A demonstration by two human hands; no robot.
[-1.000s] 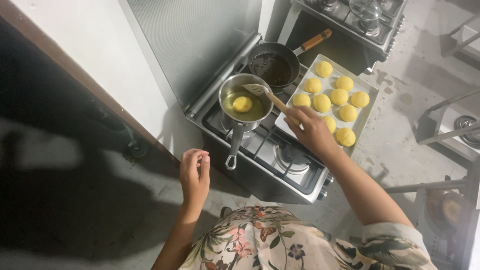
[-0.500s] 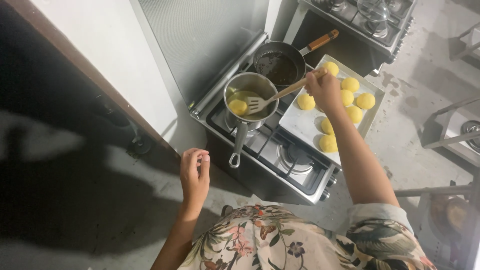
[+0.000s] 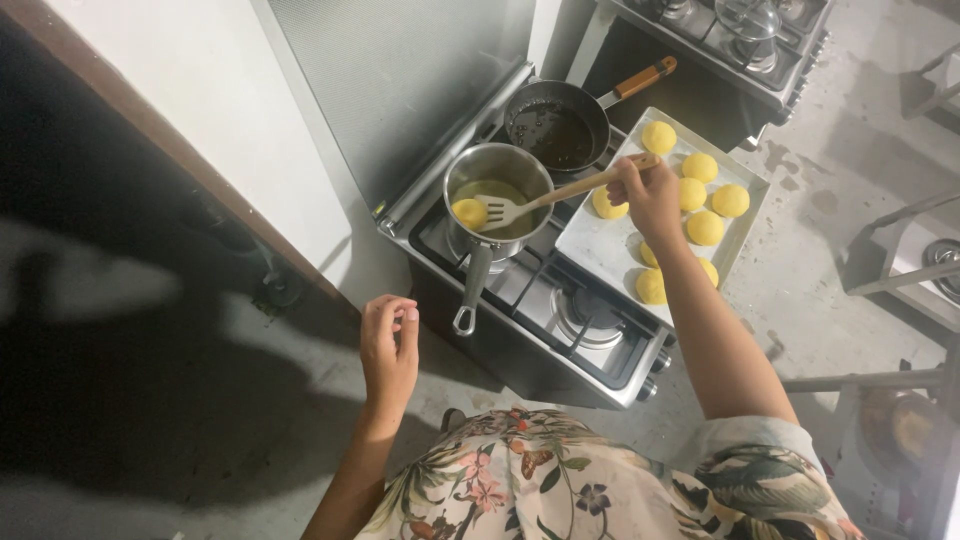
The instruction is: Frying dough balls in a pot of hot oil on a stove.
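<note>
My right hand grips the wooden handle of a slotted spatula whose metal head rests in a steel saucepan of oil on the stove. One yellow dough ball floats in the oil beside the spatula head. My left hand hangs loosely curled in the air in front of the stove, holding nothing. A white tray with several yellow dough balls lies over the stove's right burners, under my right forearm.
A dark frying pan with a wooden handle sits behind the saucepan. The stove has a raised steel lid at the back. A second stove stands at the upper right. Metal frames stand on the concrete floor to the right.
My right hand took the spatula from the saucepan's rim, moved back over the tray and lowered the spatula head into the oil next to the dough ball. The left hand stayed still.
</note>
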